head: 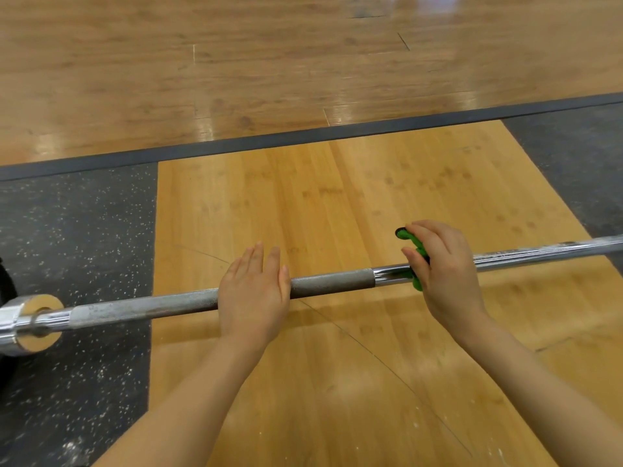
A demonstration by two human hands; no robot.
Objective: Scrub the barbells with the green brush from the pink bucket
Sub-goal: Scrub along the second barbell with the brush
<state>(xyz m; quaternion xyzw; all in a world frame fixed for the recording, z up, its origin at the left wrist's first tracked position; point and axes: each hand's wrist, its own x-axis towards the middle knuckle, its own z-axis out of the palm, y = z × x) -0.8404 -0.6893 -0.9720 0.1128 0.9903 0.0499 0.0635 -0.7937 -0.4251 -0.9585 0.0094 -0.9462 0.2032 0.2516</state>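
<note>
Left hand (253,294) flat, fingers straight, pins bar (332,283) against rolling; right hand (445,264) fingers curled, holding brush (409,239) on smooth steel.

A light bamboo-coloured wooden platform panel (303,203) lies underfoot, its boards running away from me and marked with faint dark scuffs and a thin curved scratch. To its left sits a black rubber floor mat flecked with white (74,224); a second dark speckled rubber mat (573,153) borders it on the right. A plain dark grey rubber edging strip (236,144) runs across the far side of all three, slanting up toward the right. Beyond that strip stretches a glossy brown hardwood plank floor (269,55), catching pale reflections of light near the strip and at the top right.
</note>
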